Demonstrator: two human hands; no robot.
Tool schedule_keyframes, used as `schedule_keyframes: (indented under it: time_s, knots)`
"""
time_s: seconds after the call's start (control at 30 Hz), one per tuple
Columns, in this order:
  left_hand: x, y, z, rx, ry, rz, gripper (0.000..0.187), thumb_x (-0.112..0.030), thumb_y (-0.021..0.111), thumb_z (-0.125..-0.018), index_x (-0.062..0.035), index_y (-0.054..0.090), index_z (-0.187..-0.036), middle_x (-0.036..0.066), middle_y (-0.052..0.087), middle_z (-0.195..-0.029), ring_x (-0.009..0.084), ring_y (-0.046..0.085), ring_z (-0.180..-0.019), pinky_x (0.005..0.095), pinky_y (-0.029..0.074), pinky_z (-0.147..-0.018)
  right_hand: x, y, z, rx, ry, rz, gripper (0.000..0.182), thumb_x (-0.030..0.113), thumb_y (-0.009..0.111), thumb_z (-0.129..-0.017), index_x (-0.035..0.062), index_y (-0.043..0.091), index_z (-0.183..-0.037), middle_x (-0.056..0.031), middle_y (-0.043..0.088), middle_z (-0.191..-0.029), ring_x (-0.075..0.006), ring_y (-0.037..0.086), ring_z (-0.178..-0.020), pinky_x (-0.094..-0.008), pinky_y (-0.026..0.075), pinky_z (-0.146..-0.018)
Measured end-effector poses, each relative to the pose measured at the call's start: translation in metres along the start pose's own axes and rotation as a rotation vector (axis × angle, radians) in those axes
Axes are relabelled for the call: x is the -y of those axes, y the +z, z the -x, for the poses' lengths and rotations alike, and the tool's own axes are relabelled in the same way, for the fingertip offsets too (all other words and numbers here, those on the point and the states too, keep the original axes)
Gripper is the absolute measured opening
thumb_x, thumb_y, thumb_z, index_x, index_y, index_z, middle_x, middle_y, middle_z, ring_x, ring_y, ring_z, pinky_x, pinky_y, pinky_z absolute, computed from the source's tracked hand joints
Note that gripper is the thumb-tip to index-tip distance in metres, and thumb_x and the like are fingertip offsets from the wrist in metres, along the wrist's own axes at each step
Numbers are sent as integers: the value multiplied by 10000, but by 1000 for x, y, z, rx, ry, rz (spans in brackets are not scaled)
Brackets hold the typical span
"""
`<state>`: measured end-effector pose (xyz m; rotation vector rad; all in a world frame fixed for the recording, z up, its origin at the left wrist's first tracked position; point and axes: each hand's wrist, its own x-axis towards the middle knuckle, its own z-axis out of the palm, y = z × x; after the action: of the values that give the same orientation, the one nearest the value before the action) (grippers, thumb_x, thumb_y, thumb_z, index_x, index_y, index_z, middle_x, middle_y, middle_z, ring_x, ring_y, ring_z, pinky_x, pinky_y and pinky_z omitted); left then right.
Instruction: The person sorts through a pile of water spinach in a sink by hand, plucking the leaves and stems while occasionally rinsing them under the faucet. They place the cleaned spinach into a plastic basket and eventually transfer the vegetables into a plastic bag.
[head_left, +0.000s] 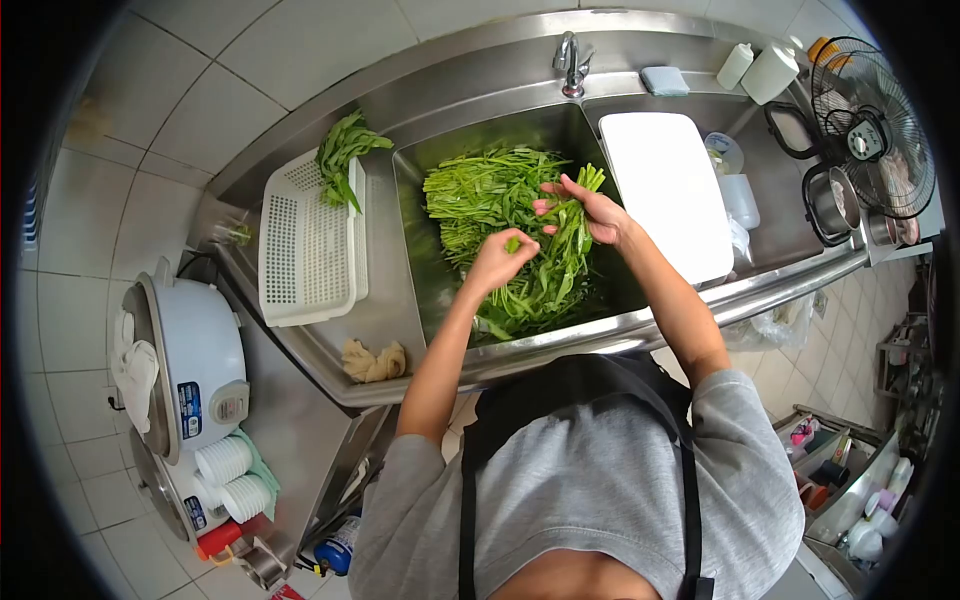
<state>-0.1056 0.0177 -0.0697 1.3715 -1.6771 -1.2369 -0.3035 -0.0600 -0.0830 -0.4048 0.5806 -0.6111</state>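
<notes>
Long-stemmed leafy greens (490, 195) fill much of the left sink basin (415, 250), stems to the left and leaves towards the middle. My right hand (600, 215) is closed around a bunch of greens (572, 245), its cut stems sticking up past the thumb and its leaves hanging into the basin. Just left of that bunch, my left hand (503, 262) pinches a small green leaf (513, 244) between thumb and fingers. On the left drainboard a white perforated basket (305, 245) has a few greens (347, 150) draped over its back corner.
A white board (668, 195) lies across the right basin beside my right forearm. Behind the basins stands a faucet (571, 65), with a blue sponge (665, 81) to its right. A crumpled cloth (373, 361) lies near the front edge. A fan (868, 130) stands far right.
</notes>
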Motion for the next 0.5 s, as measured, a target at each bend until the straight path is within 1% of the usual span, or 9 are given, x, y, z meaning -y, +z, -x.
schedule_keyframes:
  time_s: [0.07, 0.1, 0.2, 0.3, 0.4, 0.43, 0.47, 0.5]
  knots:
    - [6, 10, -4, 22, -10, -75, 245, -241, 635, -778, -13, 615, -866, 54, 625, -740, 114, 555, -709, 272, 440, -699, 1, 6, 0, 18, -17, -1, 471, 396, 393, -905, 26, 391, -1197, -163, 536, -1084, -245, 549, -958, -391, 515, -772]
    - [3, 11, -7, 71, -54, -125, 257, -250, 639, -773, -29, 627, -904, 69, 625, -741, 106, 543, -689, 270, 438, -683, 2, 8, 0, 29, -24, -8, 485, 396, 393, -906, 23, 375, -1216, -164, 534, -1084, -247, 557, -937, -384, 515, -765]
    - [-2, 9, -16, 192, -200, -235, 261, -251, 633, -778, -26, 631, -909, 72, 629, -744, 105, 545, -699, 276, 438, -692, 0, 5, -2, 23, -34, 2, 504, 402, 385, -908, 25, 362, -1242, -157, 535, -1086, -231, 570, -892, -369, 516, -742]
    - [6, 2, -21, 207, -153, -181, 269, -260, 630, -782, -14, 627, -893, 68, 623, -705, 105, 540, -671, 282, 442, -672, 2, -1, 0, -90, -21, 195, 498, 420, 413, -894, 13, 441, -1179, -128, 573, -1031, -196, 594, -848, -333, 521, -738]
    - [12, -10, -20, 123, -35, -177, 283, -285, 643, -757, -15, 630, -843, 84, 589, -612, 145, 513, -543, 307, 434, -575, 6, -8, 11, -127, -23, 475, 440, 408, 520, -851, 13, 531, -1045, -125, 571, -1020, -165, 577, -817, -325, 520, -699]
    - [12, -13, -20, 137, 21, -132, 288, -288, 646, -764, -9, 627, -833, 42, 543, -554, 110, 456, -479, 279, 389, -489, 5, -9, 12, -212, -39, 493, 382, 368, 604, -808, 12, 568, -942, -98, 602, -928, -149, 586, -751, -305, 526, -638]
    - [12, -16, -21, 197, -99, -122, 281, -285, 637, -776, -14, 627, -849, 35, 552, -577, 95, 456, -486, 262, 382, -484, 5, -10, 13, -195, -53, 508, 372, 354, 615, -803, 12, 570, -942, -89, 607, -897, -144, 586, -727, -299, 524, -615]
    - [-6, -21, -18, 256, -220, -112, 274, -282, 628, -789, -19, 626, -865, 28, 561, -601, 80, 456, -494, 246, 374, -478, 7, -5, 16, -179, -67, 522, 363, 340, 627, -797, 12, 571, -942, -80, 613, -867, -140, 586, -704, -293, 523, -591]
